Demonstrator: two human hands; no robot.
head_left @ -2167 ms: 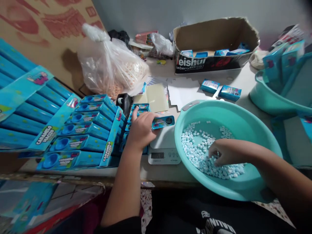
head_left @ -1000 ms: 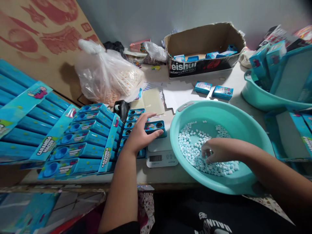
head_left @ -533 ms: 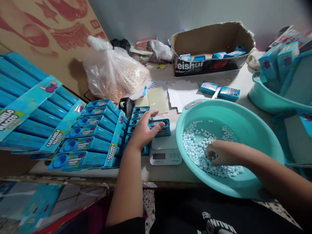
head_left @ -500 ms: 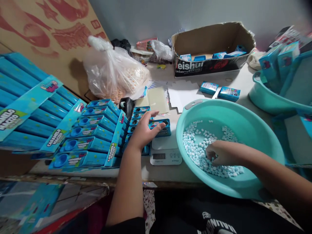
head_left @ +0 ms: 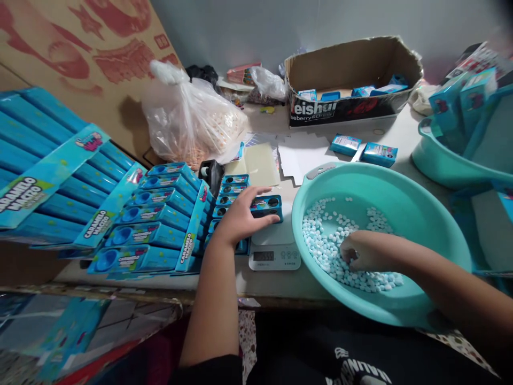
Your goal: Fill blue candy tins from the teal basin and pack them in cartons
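My left hand point(head_left: 241, 216) grips a small blue candy box point(head_left: 269, 207) that rests on a white digital scale point(head_left: 274, 251). Its fingers lie across the box's left part. A row of similar small blue boxes point(head_left: 232, 188) sits just behind the hand. My right hand point(head_left: 363, 253) is down inside a large teal basin point(head_left: 401, 198), fingers curled among the small pale blue candies point(head_left: 326, 235) at its bottom. What the fingers hold is hidden.
Stacks of long blue display boxes point(head_left: 152, 219) fill the left. A clear plastic bag point(head_left: 192, 120), a black tape dispenser point(head_left: 211, 174), a cardboard carton point(head_left: 352, 80), two loose blue boxes point(head_left: 363, 149) and a second teal basin point(head_left: 452, 160) stand further back and right.
The small blue box has been set down on the scale and stays under my left hand. My right hand keeps working among the candies in the basin, barely shifted.
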